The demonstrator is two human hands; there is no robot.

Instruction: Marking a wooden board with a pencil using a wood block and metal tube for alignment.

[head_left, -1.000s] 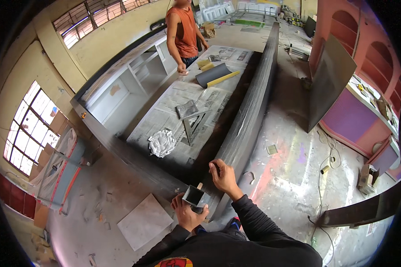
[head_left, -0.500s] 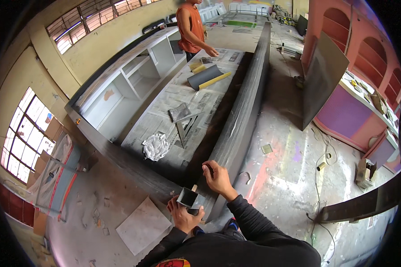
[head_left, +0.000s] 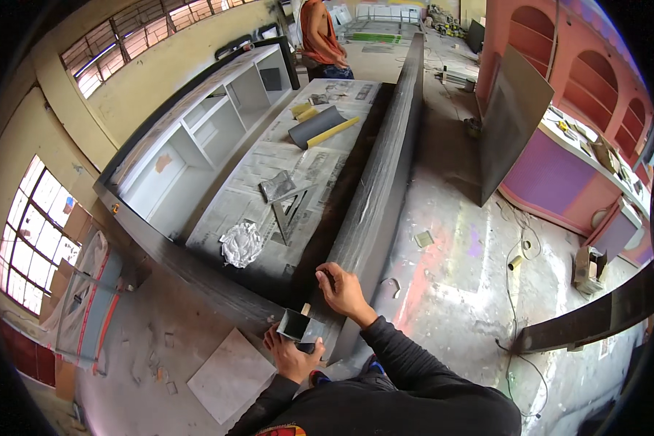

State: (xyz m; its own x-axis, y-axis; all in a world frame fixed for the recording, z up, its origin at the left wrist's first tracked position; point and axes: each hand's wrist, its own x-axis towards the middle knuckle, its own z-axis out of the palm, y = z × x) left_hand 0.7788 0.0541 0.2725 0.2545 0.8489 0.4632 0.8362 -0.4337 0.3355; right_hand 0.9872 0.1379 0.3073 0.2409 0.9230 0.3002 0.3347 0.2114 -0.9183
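Note:
My left hand [head_left: 293,358] is wrapped round a small square open-topped container [head_left: 293,325], dark inside, at the near corner of a black-painted frame. A short pale wooden stick [head_left: 306,309] shows at the container's far rim. Just to the right, my right hand [head_left: 344,294] hovers over or rests on the long black panel edge [head_left: 374,196]; which, I cannot tell. Its fingers are curled in toward the thumb, and whatever they pinch, if anything, is hidden. The panel edge has streaky grey marks along its top and runs away from me.
Newspaper sheets [head_left: 258,218] line the work surface, bearing crumpled foil-like wrap [head_left: 241,244], a triangular square [head_left: 286,218] and a sandpaper roll [head_left: 320,129]. White shelving [head_left: 196,145] stands left. A person in orange [head_left: 317,36] stands at the far end. A cable [head_left: 512,305] lies on the floor right.
The view has shifted slightly, so the scene sits further left. The person in orange has drawn an arm back from the table and turned. My hands keep nearly the same pose.

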